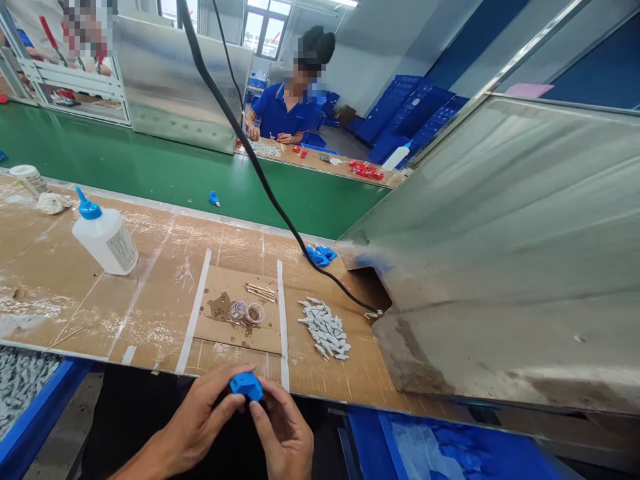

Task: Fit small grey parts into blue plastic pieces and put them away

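A small blue plastic part (247,385) is held between my two hands, just off the table's front edge. My left hand (207,407) pinches it from the left with thumb and fingers. From the right, my right hand (285,430) grips the same part between thumb and forefinger. Beyond the hands lies a cardboard sheet (215,333) with two small round cups (255,313) and several cotton swabs (261,292). Wet stains surround the cups. To its right is a pile of small grey parts (327,330).
A white squeeze bottle (107,237) with a blue cap stands at the left. A black cable (270,193) crosses the view down to a metal panel (500,267). Blue parts (320,255) lie at the back. A co-worker (287,110) sits beyond the green belt (170,177).
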A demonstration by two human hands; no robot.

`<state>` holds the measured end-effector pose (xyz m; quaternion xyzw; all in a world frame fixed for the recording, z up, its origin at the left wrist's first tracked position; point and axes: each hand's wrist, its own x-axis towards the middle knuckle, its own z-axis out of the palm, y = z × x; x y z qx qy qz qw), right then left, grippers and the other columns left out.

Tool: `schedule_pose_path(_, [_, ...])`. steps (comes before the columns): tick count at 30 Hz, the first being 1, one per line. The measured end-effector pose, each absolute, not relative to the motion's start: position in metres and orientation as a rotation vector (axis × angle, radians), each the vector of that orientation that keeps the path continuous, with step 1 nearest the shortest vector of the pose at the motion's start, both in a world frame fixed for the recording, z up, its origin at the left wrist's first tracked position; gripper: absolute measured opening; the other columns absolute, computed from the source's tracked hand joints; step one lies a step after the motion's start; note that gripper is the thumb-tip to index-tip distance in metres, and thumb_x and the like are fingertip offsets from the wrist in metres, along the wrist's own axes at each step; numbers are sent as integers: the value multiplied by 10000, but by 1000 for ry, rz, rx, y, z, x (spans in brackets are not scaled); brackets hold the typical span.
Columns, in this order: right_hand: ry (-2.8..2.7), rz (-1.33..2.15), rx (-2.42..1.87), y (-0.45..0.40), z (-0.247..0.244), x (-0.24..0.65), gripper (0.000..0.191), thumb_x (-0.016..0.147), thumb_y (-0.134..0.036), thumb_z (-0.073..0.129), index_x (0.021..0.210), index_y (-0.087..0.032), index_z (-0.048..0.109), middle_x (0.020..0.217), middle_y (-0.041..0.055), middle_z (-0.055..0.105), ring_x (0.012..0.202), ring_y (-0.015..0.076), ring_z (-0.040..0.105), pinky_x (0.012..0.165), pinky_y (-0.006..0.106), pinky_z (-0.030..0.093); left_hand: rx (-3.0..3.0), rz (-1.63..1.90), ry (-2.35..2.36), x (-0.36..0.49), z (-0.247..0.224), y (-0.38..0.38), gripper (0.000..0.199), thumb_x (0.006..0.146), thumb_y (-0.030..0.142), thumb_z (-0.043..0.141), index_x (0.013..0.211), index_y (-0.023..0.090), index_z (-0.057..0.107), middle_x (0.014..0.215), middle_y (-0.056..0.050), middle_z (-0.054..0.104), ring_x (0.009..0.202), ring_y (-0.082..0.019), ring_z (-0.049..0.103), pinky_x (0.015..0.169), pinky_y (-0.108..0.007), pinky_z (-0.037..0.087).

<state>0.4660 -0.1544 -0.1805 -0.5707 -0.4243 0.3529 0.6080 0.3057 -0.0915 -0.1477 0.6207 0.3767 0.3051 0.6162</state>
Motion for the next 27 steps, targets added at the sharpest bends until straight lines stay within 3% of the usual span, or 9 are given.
schedule_pose_path(4, [-1209,601,-1492,-141,-169,500,332,888,-357,719,1179,-196,731,1069,108,756,901,232,739,819,345,635,1240,713,861,301,-153,-89,440,992,531,522,1306,261,672,889,-33,701,774,-194,638,794,-299,487])
schedule_pose_path(7, [-1259,293,-1729,-126,-164,536,304,944,-417,643,1127,-197,744,1100,103,733,926,221,705,837,341,592,1133,697,846,298,-157,-90,450,985,548,530,1265,232,686,836,-12,661,730,-168,607,770,-291,447])
schedule_pose_path(11, [-1370,35,-1890,-112,-170,575,406,995,-490,524,1168,-190,736,1109,111,686,999,241,656,911,394,529,1023,709,776,296,-164,-92,456,985,549,536,1227,196,694,757,8,612,664,-140,541,765,-300,404])
schedule_pose_path(17, [-1414,97,-1888,-108,-174,587,418,986,-520,507,1041,-178,740,1057,110,698,972,248,661,918,417,517,747,773,689,300,-159,-93,430,901,561,679,1019,150,720,635,36,539,565,-94,479,613,-242,340])
schedule_pose_path(20, [-1220,266,-1813,-102,-164,572,368,922,-512,634,1031,-171,718,1016,101,728,914,236,700,864,383,562,597,808,601,302,-150,-92,401,802,521,808,949,168,688,839,-13,648,614,-109,594,646,-257,431])
schedule_pose_path(23, [-1138,466,-1649,-88,-148,546,338,900,-457,695,1065,-163,718,993,89,744,877,214,725,836,348,598,568,822,533,303,-146,-91,380,792,485,828,927,178,649,976,-57,696,670,-170,693,682,-311,501])
schedule_pose_path(27, [-1423,359,-1440,-61,-127,508,148,933,-302,693,1028,-205,750,996,52,756,902,188,719,873,331,582,615,866,610,301,-150,-90,437,780,535,823,929,164,648,713,15,625,511,-82,535,554,-223,362])
